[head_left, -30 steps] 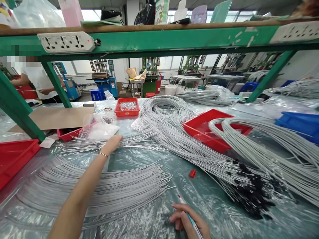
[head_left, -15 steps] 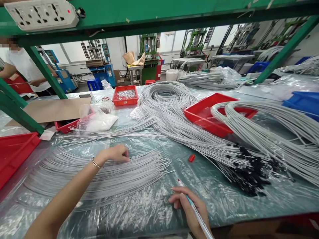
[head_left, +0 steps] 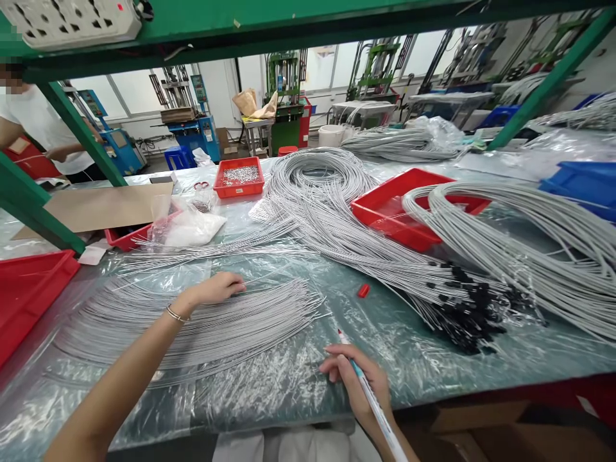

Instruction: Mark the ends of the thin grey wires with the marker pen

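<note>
Many thin grey cables [head_left: 260,321] lie fanned side by side on the plastic-covered table, their cut ends toward the right. My left hand [head_left: 220,288], with a bracelet at the wrist, rests over the far edge of this fan. Its fingertips are pinched together, and a single thin cable seems to run out from them to the right. In my right hand [head_left: 359,378] is a marker pen [head_left: 368,393], held in a writing grip with its red tip uncapped and pointing away from me, just right of the cable ends. A red pen cap [head_left: 363,290] lies beyond the tip.
Behind the fan lie a coiled cable bundle [head_left: 320,170] with black ends [head_left: 474,311] and another looped bundle [head_left: 539,237]. Red trays [head_left: 239,190] stand around, one holding small metal parts. A green shelf frame [head_left: 308,29] crosses overhead. A person [head_left: 45,135] stands far left.
The view has tilted slightly, so the table appears higher. My left fingers look straighter over the cables. My right hand keeps the marker in nearly the same place.
</note>
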